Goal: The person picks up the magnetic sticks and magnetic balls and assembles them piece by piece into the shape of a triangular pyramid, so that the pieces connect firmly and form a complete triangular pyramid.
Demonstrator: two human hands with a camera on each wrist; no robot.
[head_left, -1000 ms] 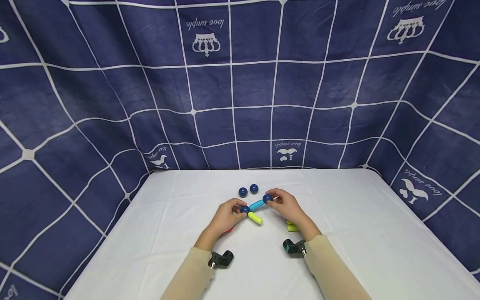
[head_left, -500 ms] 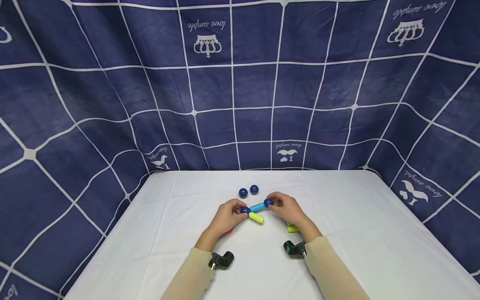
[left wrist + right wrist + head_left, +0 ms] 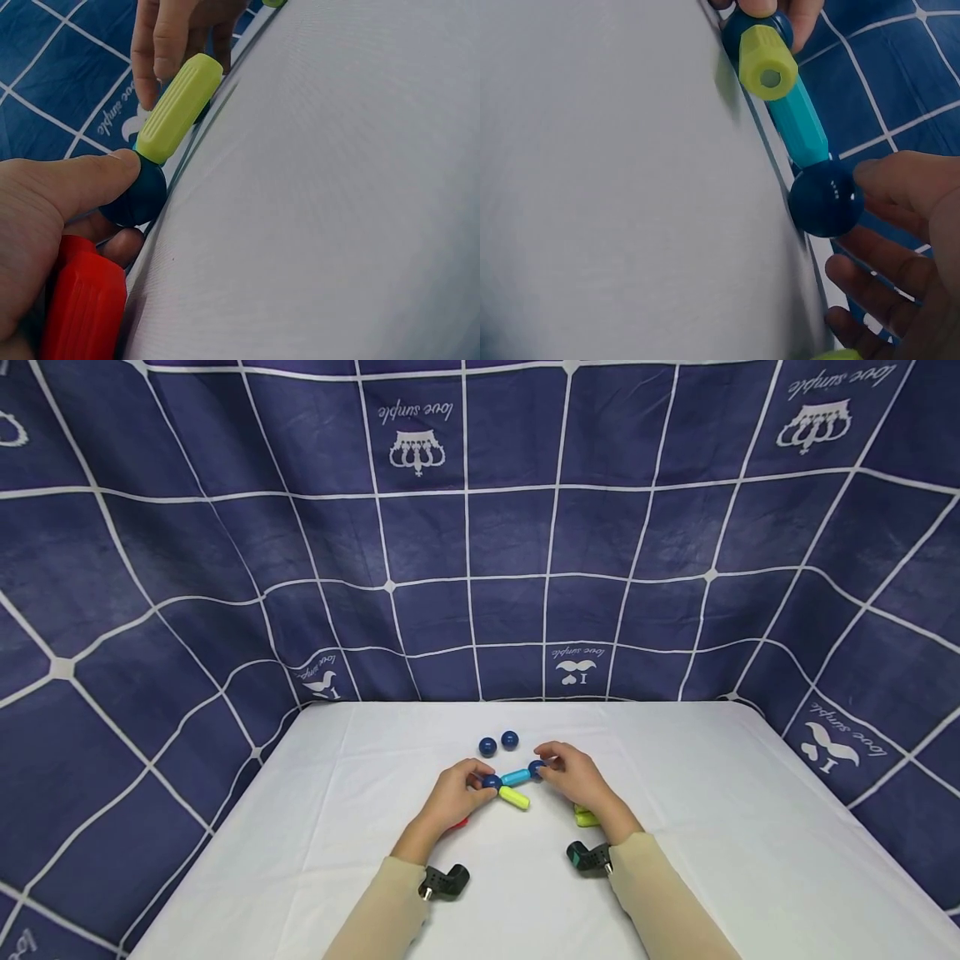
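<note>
My left hand [image 3: 453,792] pinches a dark blue ball [image 3: 139,196] between thumb and fingers. A ribbed yellow-green rod [image 3: 180,109] and a light blue rod [image 3: 516,777] extend from this ball. At the light blue rod's other end is a second dark blue ball [image 3: 826,199]. Beside that ball is my right hand [image 3: 576,777], its thumb tip at the ball's edge and its fingers loosely spread. Under my left palm lies a red ribbed piece [image 3: 84,307], partly hidden by the hand in the head view.
Two loose dark blue balls [image 3: 487,747] lie behind the hands on the white-covered table [image 3: 375,752]. More yellow-green pieces [image 3: 586,816] lie by my right wrist, partly covered by it. A blue curtain with white lines [image 3: 510,535] hangs beyond the table's far edge.
The right-hand ball and the light blue rod's right end have come lower and nearer. My right fingers have loosened around that ball. My left hand keeps its pinch, almost still.
</note>
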